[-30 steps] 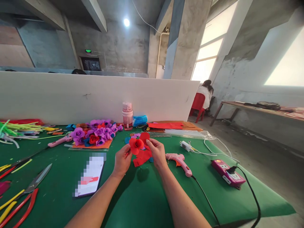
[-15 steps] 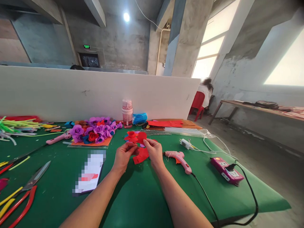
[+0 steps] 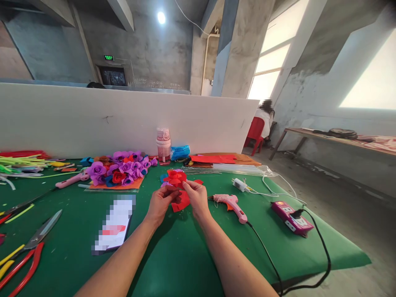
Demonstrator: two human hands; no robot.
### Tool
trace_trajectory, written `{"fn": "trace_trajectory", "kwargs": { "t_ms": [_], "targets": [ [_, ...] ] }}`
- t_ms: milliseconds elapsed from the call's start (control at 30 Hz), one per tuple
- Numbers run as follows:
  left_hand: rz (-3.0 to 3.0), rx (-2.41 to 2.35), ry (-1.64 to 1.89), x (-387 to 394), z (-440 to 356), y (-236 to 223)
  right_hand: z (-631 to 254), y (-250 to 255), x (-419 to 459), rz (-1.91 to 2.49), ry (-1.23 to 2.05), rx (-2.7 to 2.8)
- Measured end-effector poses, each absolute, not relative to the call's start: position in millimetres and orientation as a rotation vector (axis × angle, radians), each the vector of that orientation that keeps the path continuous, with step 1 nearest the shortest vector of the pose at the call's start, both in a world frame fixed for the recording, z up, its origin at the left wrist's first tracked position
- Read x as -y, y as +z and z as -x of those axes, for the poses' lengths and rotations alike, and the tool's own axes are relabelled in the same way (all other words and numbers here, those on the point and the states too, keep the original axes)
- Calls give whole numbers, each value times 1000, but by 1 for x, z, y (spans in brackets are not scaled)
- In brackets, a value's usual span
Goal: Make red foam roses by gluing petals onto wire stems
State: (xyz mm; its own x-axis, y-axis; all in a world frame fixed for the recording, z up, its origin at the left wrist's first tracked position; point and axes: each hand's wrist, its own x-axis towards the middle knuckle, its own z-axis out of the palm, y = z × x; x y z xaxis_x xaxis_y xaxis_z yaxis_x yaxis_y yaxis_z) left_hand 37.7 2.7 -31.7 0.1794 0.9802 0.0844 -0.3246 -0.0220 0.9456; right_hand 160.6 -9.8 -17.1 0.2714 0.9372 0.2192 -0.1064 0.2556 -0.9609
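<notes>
A red paper flower (image 3: 175, 177) is held up over the green table between my two hands. My left hand (image 3: 161, 203) is closed in a pinch just under the bloom, apparently at its base, which the fingers hide. At the flower's right edge, the thumb and fingers of my right hand (image 3: 197, 199) press together on a red petal. Below and behind the fingers lies red paper (image 3: 181, 202), partly covered. Blue and purple scraps show behind the bloom. A pink glue gun (image 3: 232, 203) rests right of my right hand.
Purple flowers (image 3: 125, 168) are heaped behind a phone (image 3: 113, 229) on the left. Scissors (image 3: 43, 233) lie at far left, near another pink glue gun (image 3: 72, 180). A pink bottle (image 3: 163, 146) stands by the white partition (image 3: 133, 119). A corded purple power strip (image 3: 291, 218) sits right.
The flower has tipped and moved slightly away, and the separate petal at my right fingers now meets its right edge. My left hand has come closer to my right.
</notes>
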Motion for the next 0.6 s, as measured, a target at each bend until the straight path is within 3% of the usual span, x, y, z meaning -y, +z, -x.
{"fn": "trace_trajectory", "kwargs": {
  "t_ms": [600],
  "targets": [
    [-1245, -873, 1294, 1, -40, -22, -163, -7, 12, 812, 1025, 948]
  ]
}}
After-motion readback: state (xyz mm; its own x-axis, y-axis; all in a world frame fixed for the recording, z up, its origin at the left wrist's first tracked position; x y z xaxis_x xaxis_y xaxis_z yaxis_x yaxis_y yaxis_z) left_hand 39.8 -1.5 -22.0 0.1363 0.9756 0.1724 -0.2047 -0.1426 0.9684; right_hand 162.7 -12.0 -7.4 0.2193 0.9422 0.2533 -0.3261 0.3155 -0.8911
